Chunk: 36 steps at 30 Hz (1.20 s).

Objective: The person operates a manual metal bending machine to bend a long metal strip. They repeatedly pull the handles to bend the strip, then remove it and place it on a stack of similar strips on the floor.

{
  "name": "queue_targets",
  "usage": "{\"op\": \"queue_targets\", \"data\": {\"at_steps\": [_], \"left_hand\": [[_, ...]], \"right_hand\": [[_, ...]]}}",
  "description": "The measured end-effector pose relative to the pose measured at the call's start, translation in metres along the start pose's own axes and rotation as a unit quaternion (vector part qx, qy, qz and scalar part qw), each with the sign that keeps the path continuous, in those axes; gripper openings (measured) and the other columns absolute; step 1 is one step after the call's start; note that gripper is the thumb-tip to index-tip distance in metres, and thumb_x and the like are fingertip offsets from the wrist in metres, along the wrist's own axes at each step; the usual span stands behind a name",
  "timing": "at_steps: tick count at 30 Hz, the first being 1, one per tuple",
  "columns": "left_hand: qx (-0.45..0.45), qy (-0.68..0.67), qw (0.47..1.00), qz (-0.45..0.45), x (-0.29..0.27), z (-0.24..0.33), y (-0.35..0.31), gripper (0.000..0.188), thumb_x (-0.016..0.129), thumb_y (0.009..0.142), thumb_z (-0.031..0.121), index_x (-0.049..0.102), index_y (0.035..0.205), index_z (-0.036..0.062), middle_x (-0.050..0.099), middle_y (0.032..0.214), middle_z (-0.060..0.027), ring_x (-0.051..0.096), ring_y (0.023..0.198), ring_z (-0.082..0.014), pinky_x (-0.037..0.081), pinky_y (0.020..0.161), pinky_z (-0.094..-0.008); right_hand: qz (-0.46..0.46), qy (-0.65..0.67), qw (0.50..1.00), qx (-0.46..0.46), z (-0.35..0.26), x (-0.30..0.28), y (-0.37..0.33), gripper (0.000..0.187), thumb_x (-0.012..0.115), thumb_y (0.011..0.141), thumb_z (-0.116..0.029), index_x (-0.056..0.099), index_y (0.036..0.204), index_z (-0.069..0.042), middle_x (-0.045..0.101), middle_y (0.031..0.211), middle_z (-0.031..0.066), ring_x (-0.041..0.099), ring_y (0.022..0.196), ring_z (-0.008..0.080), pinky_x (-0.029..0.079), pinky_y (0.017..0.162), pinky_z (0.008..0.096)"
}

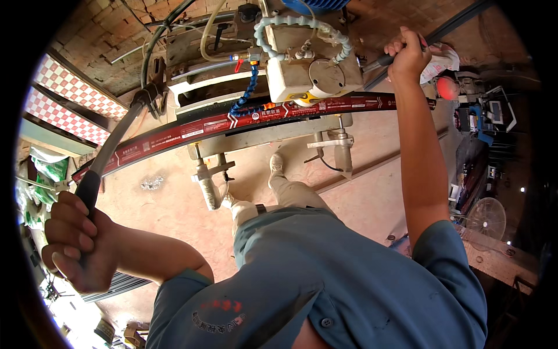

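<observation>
The lever [117,140] is gripped by the left hand [93,250], a handle [382,60] by the right hand [410,61], fingers [70,232] closed round both, presumably for leverage and control.

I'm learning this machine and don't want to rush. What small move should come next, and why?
Probably ease the black-handled lever slightly with the left hand, the right hand holding its dark handle steady: both hands have firm grips, and the long red-wrapped profile lies crosswise by the white machine head.
</observation>
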State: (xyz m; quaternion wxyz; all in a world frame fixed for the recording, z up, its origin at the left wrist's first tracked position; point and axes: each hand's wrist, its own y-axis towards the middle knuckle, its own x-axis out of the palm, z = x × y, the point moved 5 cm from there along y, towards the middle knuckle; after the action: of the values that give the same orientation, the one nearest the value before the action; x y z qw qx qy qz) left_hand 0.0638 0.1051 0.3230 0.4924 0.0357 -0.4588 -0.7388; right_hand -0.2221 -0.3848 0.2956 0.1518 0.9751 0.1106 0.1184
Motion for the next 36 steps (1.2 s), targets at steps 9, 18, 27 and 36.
{"op": "queue_targets", "data": {"at_steps": [9,18,27,36], "left_hand": [[0.042,0.018,0.999,0.0,-0.008,0.005,-0.011,0.019,0.045,0.08,0.023,0.041,0.064,0.0151,0.032,0.054,0.0001,0.031,0.05,-0.0142,0.032,0.06,-0.0369],[0.054,0.045,0.997,0.028,-0.027,0.015,-0.065,0.017,0.043,0.07,0.017,0.031,0.058,0.0183,0.031,0.052,0.002,0.03,0.048,-0.0144,0.027,0.057,-0.0363],[0.055,0.08,0.995,0.007,-0.022,0.013,-0.072,0.019,0.046,0.075,0.025,0.033,0.063,0.0179,0.032,0.055,0.0032,0.032,0.051,-0.0138,0.03,0.061,-0.0362],[0.059,0.091,0.994,0.001,-0.021,0.015,-0.072,0.017,0.047,0.076,0.028,0.036,0.065,0.0221,0.035,0.057,0.0068,0.033,0.051,-0.0099,0.03,0.061,-0.0324]], "right_hand": [[-0.019,-0.014,1.0,-0.001,0.004,-0.001,-0.001,0.023,0.06,0.081,-0.01,0.044,0.065,-0.008,0.038,0.052,0.0029,0.037,0.044,0.0157,0.035,0.048,0.0324],[-0.09,-0.012,0.996,-0.018,0.012,-0.009,-0.002,0.025,0.058,0.083,-0.007,0.043,0.063,-0.008,0.04,0.054,0.0027,0.039,0.047,0.0156,0.037,0.052,0.033],[0.011,-0.007,0.999,0.036,0.01,-0.003,-0.008,0.029,0.059,0.081,-0.012,0.038,0.061,-0.01,0.037,0.054,0.0023,0.036,0.048,0.0158,0.035,0.052,0.0324],[-0.028,0.009,0.999,0.015,0.014,-0.012,0.001,0.023,0.059,0.08,-0.007,0.043,0.063,-0.008,0.038,0.052,0.0022,0.037,0.043,0.0151,0.036,0.047,0.0325]]}}
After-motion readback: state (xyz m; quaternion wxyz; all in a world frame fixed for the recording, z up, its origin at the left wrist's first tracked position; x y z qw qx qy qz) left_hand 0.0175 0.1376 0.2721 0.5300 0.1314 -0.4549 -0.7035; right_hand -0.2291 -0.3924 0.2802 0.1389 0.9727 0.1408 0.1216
